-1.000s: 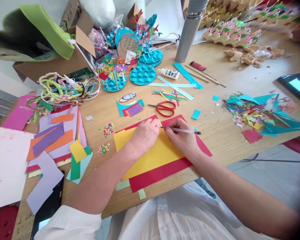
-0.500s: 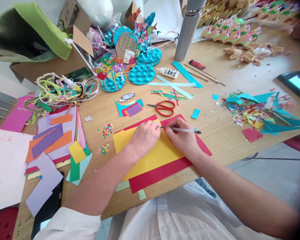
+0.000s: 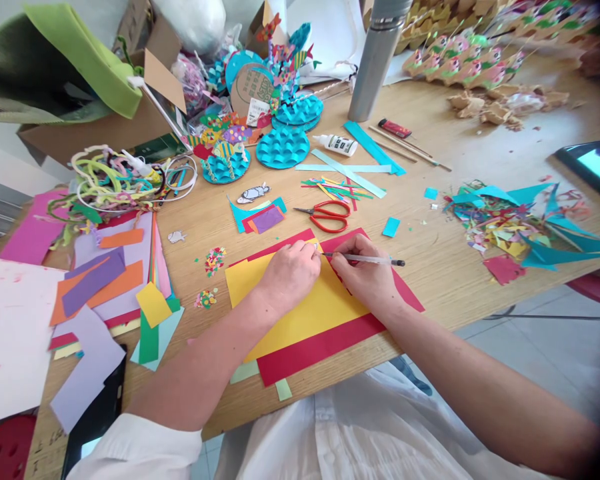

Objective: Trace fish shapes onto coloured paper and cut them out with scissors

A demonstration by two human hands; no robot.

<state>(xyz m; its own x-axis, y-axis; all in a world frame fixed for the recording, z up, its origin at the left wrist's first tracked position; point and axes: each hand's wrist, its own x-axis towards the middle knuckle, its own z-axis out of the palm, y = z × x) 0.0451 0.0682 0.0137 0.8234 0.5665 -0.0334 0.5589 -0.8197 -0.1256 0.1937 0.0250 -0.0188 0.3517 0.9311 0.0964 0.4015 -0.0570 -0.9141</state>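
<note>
My right hand (image 3: 365, 270) is closed around a pen (image 3: 375, 259), its tip at the upper edge of a yellow sheet (image 3: 300, 323). On that sheet rests my left hand (image 3: 293, 270), fingers together and bent. A small white piece (image 3: 316, 247) shows at its fingertips, mostly hidden. Red sheets (image 3: 325, 347) lie beneath the yellow one and stick out around it. Just beyond the hands are red-handled scissors (image 3: 330, 217), and a fish cutout (image 3: 253, 193) lies farther left.
Paper scraps (image 3: 505, 220) are heaped at the right. A metal bottle (image 3: 377, 63), glue bottle (image 3: 337, 145) and blue egg-tray pieces (image 3: 283, 147) stand or lie at the back. Coloured paper (image 3: 105, 280) is stacked left, beside confetti piles (image 3: 215, 261).
The pen in my right hand has tilted slightly, its rear end shifting a little to the right. My left hand stays in place.
</note>
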